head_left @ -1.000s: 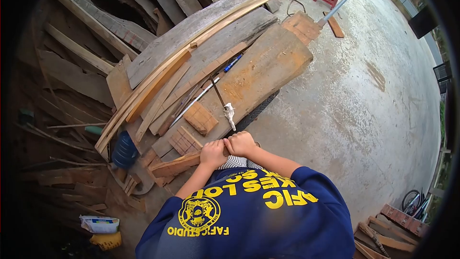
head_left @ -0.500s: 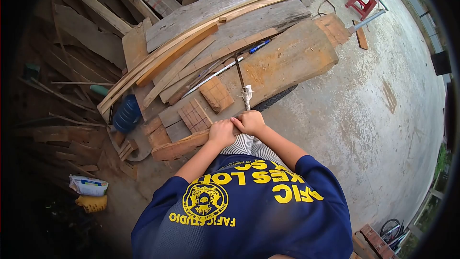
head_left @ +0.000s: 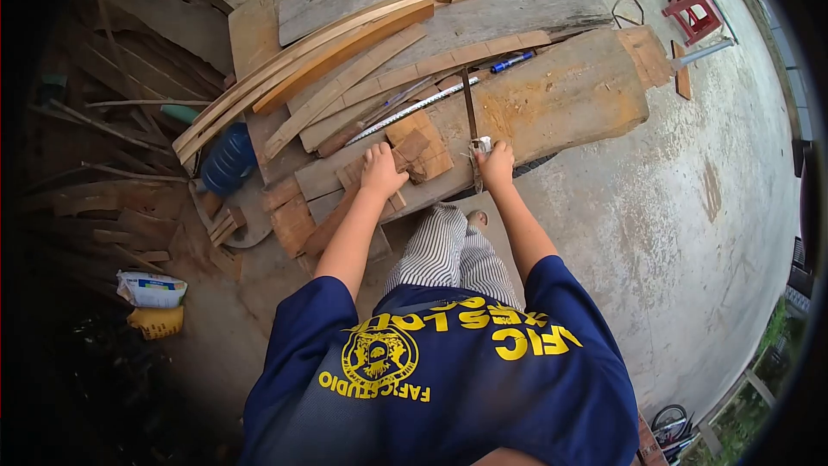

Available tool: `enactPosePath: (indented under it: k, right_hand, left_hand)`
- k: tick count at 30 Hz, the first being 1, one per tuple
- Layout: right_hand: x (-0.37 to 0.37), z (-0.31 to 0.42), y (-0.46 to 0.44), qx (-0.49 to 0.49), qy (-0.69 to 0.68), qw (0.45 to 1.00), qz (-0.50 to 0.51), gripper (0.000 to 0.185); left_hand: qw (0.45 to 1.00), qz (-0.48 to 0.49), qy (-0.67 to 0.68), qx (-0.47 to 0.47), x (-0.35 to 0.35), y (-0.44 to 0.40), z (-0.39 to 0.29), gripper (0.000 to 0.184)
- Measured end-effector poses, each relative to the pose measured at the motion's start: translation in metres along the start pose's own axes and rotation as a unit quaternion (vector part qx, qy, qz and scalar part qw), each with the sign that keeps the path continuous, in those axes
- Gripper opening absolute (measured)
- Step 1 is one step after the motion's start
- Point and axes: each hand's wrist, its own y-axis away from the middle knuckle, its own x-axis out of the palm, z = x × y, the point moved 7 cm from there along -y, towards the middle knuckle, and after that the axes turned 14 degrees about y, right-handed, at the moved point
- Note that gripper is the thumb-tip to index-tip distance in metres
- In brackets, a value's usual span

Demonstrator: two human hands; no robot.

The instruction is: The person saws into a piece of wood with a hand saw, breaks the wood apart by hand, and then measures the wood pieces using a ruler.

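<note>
Reddish-brown wood, a rough billet (head_left: 412, 147), sits in the grasp of our left hand (head_left: 382, 171), one end overlapping a paler wooden block (head_left: 440, 158) on the bench. Our right hand (head_left: 498, 166) touches the white-wrapped handle (head_left: 485, 145) of a narrow dark blade (head_left: 470, 103); we cannot tell how tightly those fingers close. The blade lies across the thick plank (head_left: 578, 91), its far end near a blue marker pen (head_left: 511, 62) and a graduated steel ruler (head_left: 405, 116).
</note>
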Motion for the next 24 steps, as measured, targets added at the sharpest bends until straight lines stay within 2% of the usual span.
enactPosePath:
  k: [2, 4, 5, 9, 12, 15, 17, 18, 21, 23, 24]
  right_hand:
    - [0.008, -0.003, -0.005, -0.001, -0.045, 0.999, 0.019, 0.048]
    - [0.016, -0.001, -0.008, -0.029, -0.062, 0.997, 0.045, 0.043]
    - [0.016, -0.001, -0.007, -0.047, -0.065, 0.996, 0.026, 0.041]
    - [0.016, -0.001, 0.005, -0.079, -0.003, 0.996, 0.05, 0.045]
    - [0.019, -0.004, 0.01, -0.104, -0.005, 0.994, 0.017, 0.04]
    - [0.018, -0.006, 0.019, -0.058, -0.044, 0.997, 0.036, 0.034]
    - [0.02, -0.011, 0.028, 0.002, -0.169, 0.982, 0.086, 0.03]
    - [0.009, -0.005, 0.037, 0.0, -0.17, 0.982, 0.088, 0.03]
    - [-0.033, 0.028, 0.074, -0.05, -0.195, 0.978, 0.057, 0.029]
    - [-0.049, 0.057, 0.097, -0.102, -0.215, 0.969, 0.071, 0.025]
    - [-0.048, 0.069, 0.105, -0.124, -0.216, 0.964, 0.089, 0.024]
  left_hand:
    - [1.0, -0.001, -0.01, -0.011, 0.006, 0.003, 0.004, 0.069]
    - [0.992, -0.048, -0.105, 0.055, 0.006, 0.007, 0.003, 0.072]
    - [0.987, -0.075, -0.11, 0.09, 0.009, 0.008, 0.01, 0.075]
    - [0.986, -0.074, -0.111, 0.101, 0.012, 0.011, 0.022, 0.077]
    - [0.992, -0.042, -0.101, 0.064, 0.013, 0.008, 0.032, 0.08]
    - [0.991, -0.038, -0.122, 0.045, 0.006, 0.012, 0.034, 0.086]
    - [0.99, -0.016, -0.134, 0.031, 0.004, 0.016, 0.035, 0.09]
    - [0.99, -0.017, -0.134, 0.029, 0.001, 0.017, 0.034, 0.09]
    - [0.991, -0.017, -0.127, 0.036, -0.002, 0.019, 0.037, 0.089]
    - [0.992, -0.064, -0.021, 0.103, 0.001, 0.016, 0.048, 0.078]
    - [0.993, -0.062, -0.021, 0.103, 0.008, 0.015, 0.054, 0.078]
